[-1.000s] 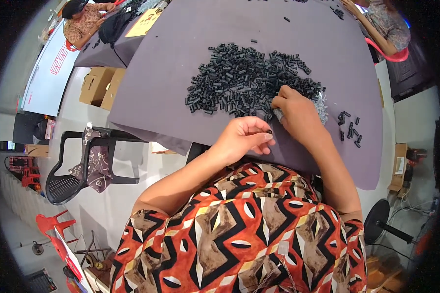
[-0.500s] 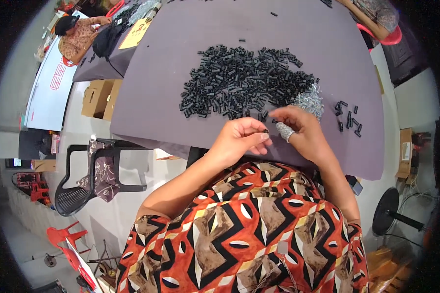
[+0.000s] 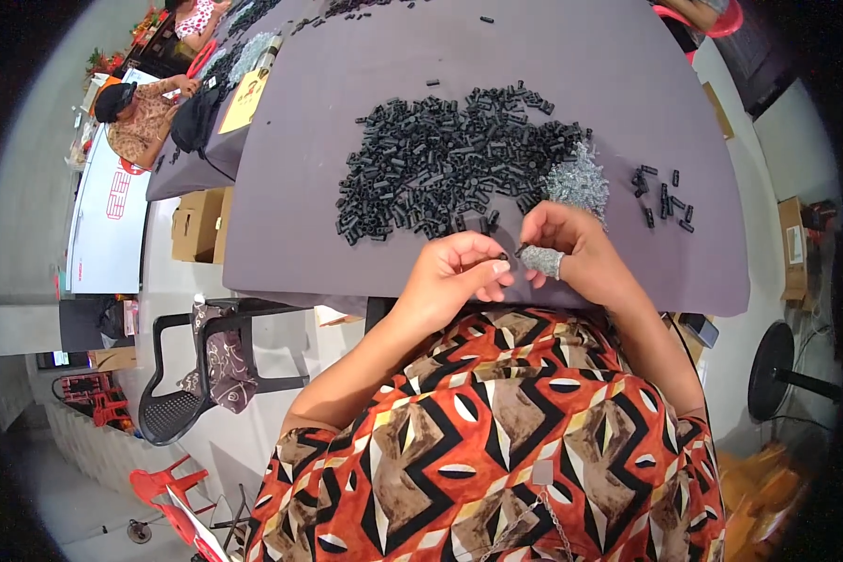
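Note:
At the near edge of the table my left hand (image 3: 450,276) pinches a small black plastic piece (image 3: 503,256) between thumb and fingertips, and most of that piece is hidden. Close beside it, my right hand (image 3: 576,245) is closed on another small black plastic piece (image 3: 520,251). A grey wrap (image 3: 543,261) covers my right thumb. The two pieces face each other across a narrow gap. Just beyond my hands spreads a large pile of short black plastic cylinders (image 3: 421,164). A heap of small silvery metal parts (image 3: 579,183) adjoins its right side.
Several black cylinders (image 3: 665,199) lie apart on the right of the grey-covered table (image 3: 300,187). A black chair (image 3: 183,393) stands at the left, near a cardboard box (image 3: 197,225). Another person (image 3: 140,117) sits at far left; a round black stand (image 3: 768,370) is at right.
My right hand has drawn down from the pile's edge and now pinches a black piece beside my left hand. The whole view has shifted slightly.

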Motion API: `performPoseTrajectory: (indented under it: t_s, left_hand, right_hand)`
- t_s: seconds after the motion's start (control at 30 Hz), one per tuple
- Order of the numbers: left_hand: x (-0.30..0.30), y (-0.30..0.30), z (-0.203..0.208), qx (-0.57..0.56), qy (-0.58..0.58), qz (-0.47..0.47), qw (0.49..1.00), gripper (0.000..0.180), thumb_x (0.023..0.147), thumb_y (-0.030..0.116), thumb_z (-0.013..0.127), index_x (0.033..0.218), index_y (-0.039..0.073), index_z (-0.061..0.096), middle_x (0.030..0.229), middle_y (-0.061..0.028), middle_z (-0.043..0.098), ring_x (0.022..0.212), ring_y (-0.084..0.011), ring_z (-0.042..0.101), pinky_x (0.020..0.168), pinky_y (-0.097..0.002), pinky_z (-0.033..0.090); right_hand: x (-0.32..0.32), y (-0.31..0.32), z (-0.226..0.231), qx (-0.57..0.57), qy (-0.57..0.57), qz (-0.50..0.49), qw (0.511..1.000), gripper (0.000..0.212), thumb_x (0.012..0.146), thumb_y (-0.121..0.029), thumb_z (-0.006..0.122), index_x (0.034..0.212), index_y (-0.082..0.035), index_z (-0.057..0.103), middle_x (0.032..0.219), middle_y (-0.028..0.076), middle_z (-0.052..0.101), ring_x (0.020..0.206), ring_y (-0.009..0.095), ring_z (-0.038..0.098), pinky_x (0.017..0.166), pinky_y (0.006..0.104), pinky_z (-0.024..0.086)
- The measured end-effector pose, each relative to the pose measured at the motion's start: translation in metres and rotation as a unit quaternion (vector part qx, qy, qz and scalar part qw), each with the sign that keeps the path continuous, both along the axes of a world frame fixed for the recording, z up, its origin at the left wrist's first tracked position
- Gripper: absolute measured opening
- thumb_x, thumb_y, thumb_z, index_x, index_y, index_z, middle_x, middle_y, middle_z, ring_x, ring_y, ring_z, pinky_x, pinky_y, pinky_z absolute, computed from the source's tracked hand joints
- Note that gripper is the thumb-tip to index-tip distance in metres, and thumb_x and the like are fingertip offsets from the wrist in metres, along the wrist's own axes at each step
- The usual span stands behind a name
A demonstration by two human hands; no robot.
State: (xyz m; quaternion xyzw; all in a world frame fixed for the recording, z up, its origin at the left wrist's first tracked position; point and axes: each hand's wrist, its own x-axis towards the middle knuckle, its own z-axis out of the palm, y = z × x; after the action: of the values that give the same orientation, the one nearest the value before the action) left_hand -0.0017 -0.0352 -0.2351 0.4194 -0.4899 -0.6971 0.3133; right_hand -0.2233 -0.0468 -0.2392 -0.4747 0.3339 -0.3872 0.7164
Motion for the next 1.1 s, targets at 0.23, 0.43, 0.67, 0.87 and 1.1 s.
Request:
performPoseTrajectory:
  t_s: [0.23,0.43,0.67,0.87,1.1]
  left_hand:
    - [-0.0005,0.0012,0.0049,0.006,0.000,-0.013,1.000,0.012,0.095,0.007,0.063,0.105,0.000,0.062,0.087,-0.0065,0.070,0.070,-0.0091,0.063,0.065,-0.0239,0.053]
    - [0.0012,0.0001,0.0014,0.001,-0.005,-0.015,1.000,0.013,0.096,0.006,0.062,0.107,-0.001,0.062,0.089,-0.0092,0.072,0.070,-0.0104,0.065,0.066,-0.0248,0.055]
    - [0.0005,-0.0005,0.0043,0.004,-0.007,-0.025,1.000,0.012,0.096,0.006,0.062,0.105,-0.001,0.062,0.088,-0.0089,0.071,0.070,-0.0103,0.065,0.065,-0.0243,0.054]
    - [0.0011,-0.0018,0.0019,0.007,-0.013,-0.026,1.000,0.012,0.095,0.007,0.063,0.105,-0.001,0.063,0.088,-0.0072,0.071,0.070,-0.0092,0.064,0.064,-0.0229,0.053]
    - [0.0001,0.0013,-0.0012,-0.009,-0.012,-0.022,1.000,0.013,0.097,0.009,0.062,0.105,-0.001,0.063,0.087,-0.0078,0.072,0.069,-0.0096,0.065,0.064,-0.0228,0.053]
  right_hand:
    - [0.0041,0.0018,-0.0083,-0.021,-0.030,0.024,0.999,0.021,0.081,0.010,0.060,0.096,-0.004,0.056,0.089,-0.001,0.061,0.079,0.007,0.060,0.063,0.0234,0.050]
    - [0.0085,0.0061,-0.0056,-0.073,0.022,-0.002,0.997,0.017,0.084,0.004,0.067,0.094,-0.004,0.056,0.087,-0.003,0.060,0.078,0.005,0.058,0.063,0.0223,0.048]
    - [0.0081,0.0048,-0.0057,-0.032,-0.013,-0.008,0.999,0.018,0.082,0.005,0.068,0.093,-0.004,0.057,0.084,-0.004,0.059,0.077,0.005,0.058,0.065,0.0222,0.048]
    - [0.0099,0.0074,-0.0056,-0.074,0.029,-0.009,0.997,0.016,0.083,0.006,0.067,0.092,-0.003,0.058,0.083,-0.003,0.060,0.077,0.005,0.059,0.066,0.0228,0.049]
    - [0.0062,0.0069,-0.0023,-0.053,0.039,-0.008,0.998,0.012,0.084,0.003,0.069,0.094,0.000,0.062,0.085,0.001,0.064,0.079,0.008,0.062,0.068,0.0228,0.050]
